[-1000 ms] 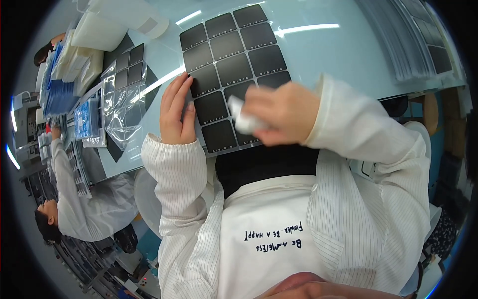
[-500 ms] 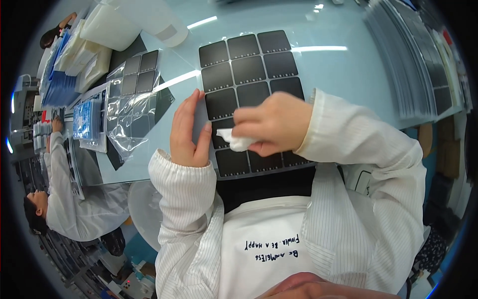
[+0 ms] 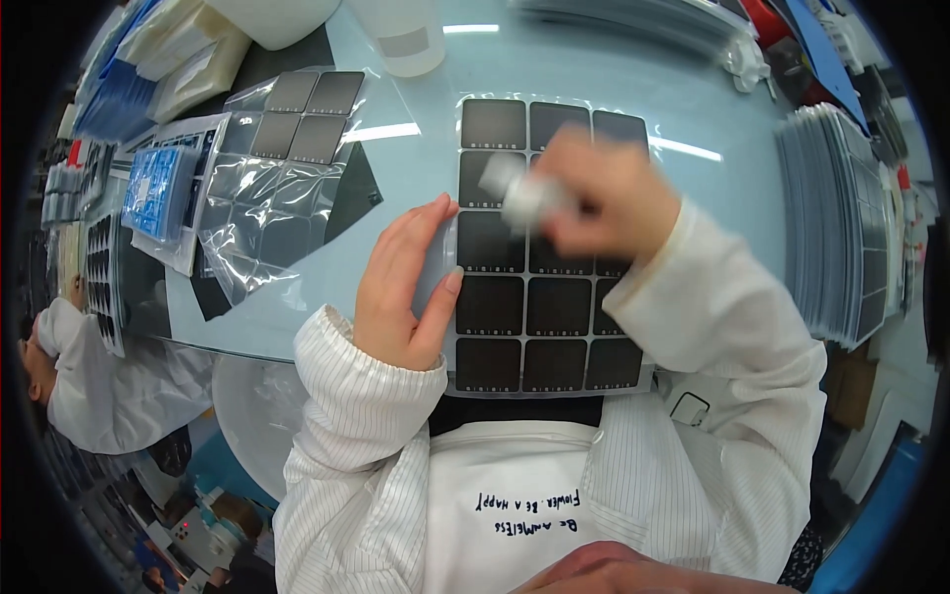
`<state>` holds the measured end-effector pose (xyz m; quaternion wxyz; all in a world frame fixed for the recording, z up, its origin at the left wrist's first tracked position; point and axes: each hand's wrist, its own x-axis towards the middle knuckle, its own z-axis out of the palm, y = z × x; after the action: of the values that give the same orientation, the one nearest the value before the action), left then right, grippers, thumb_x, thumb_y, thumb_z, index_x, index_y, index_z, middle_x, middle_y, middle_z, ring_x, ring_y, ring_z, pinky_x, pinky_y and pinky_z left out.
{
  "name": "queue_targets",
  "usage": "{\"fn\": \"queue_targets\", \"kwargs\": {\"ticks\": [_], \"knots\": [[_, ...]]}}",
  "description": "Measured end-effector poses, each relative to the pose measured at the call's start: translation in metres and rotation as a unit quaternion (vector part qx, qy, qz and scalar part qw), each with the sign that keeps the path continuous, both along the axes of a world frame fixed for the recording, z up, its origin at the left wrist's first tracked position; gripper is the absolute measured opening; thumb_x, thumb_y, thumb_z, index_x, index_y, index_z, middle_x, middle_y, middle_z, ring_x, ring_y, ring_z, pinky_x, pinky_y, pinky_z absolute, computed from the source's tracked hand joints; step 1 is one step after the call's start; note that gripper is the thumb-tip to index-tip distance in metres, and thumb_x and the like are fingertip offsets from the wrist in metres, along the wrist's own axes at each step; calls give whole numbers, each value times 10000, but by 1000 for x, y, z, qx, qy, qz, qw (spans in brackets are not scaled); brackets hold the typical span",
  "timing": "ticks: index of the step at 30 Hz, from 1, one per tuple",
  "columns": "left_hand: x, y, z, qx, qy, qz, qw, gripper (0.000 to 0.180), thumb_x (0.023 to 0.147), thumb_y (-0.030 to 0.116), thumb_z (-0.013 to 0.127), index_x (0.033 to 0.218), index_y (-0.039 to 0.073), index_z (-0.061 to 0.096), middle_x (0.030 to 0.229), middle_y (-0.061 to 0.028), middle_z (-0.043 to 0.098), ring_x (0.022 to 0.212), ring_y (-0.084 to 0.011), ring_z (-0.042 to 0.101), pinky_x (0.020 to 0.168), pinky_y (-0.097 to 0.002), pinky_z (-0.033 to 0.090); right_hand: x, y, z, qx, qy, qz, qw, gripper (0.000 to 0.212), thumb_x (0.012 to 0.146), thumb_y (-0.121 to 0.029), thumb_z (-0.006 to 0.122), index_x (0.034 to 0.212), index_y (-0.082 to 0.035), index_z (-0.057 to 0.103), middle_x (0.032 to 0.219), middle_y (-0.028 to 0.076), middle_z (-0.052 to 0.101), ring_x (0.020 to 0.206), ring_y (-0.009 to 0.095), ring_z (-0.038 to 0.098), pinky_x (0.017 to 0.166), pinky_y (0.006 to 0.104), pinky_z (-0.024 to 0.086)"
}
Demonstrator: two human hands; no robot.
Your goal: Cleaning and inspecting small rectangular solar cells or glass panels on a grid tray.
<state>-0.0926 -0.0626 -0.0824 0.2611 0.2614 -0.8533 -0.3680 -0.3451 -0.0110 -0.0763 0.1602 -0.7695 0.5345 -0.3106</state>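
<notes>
A clear sheet bearing rows of dark rounded squares (image 3: 490, 304) lies flat on the glass-topped table in front of me. My left hand (image 3: 408, 287) rests along its left edge, fingers stretched out and thumb apart, touching the border. Over the upper part of the sheet is my right hand (image 3: 614, 193), smeared by motion, its fingers closed round a crumpled white wipe (image 3: 529, 201). The hand and wipe hide some squares in the middle and right columns. Whether the wipe touches the surface is hard to tell.
A tall stack of similar sheets (image 3: 826, 223) stands at the right. On the left lie a crinkled clear bag (image 3: 267, 223) with dark squares, a blue pack (image 3: 156, 193) and piled blocks. A translucent container (image 3: 401, 35) stands at the back. A co-worker's white sleeve (image 3: 109, 376) shows far left.
My right hand has moved the wipe from the lower left squares to the sheet's upper part. My left hand remains at the left edge. The whole view has shifted.
</notes>
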Motion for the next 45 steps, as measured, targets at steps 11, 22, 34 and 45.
{"fn": "queue_targets", "kwargs": {"ticks": [11, 22, 34, 45], "knots": [[12, 4, -1, 117, 122, 138, 976, 290, 841, 27, 554, 1125, -27, 575, 882, -109, 576, 760, -162, 564, 692, -267, 471, 5, -57, -17, -65, -3, -125, 990, 340, 694, -177, 685, 979, -19, 587, 841, 129, 584, 671, 295, 606, 580, 352, 496], [8, 7, 13, 91, 54, 112, 988, 122, 856, 41, 583, 956, 22, 651, 639, -29, 519, 540, -89, 466, 513, -214, 376, -7, -75, -19, -101, 42, -207, 972, 315, 709, -181, 693, 960, -13, 602, 838, 132, 598, 672, 299, 602, 606, 347, 498], [10, 8, 3, 116, 70, 131, 982, 119, 857, 44, 581, 943, 12, 658, 620, -23, 532, 528, -82, 481, 513, -213, 389, 63, 4, -10, -30, 32, -73, 996, 260, 665, -169, 698, 876, -43, 611, 774, 105, 571, 607, 290, 598, 525, 355, 491], [10, 4, -8, 141, 107, 134, 975, 138, 884, 79, 578, 956, -5, 660, 642, 14, 558, 572, -43, 488, 547, -189, 387, 60, 32, -14, -22, 21, -178, 984, 329, 678, -181, 723, 947, -38, 600, 823, 104, 595, 673, 263, 627, 608, 346, 513]]}}
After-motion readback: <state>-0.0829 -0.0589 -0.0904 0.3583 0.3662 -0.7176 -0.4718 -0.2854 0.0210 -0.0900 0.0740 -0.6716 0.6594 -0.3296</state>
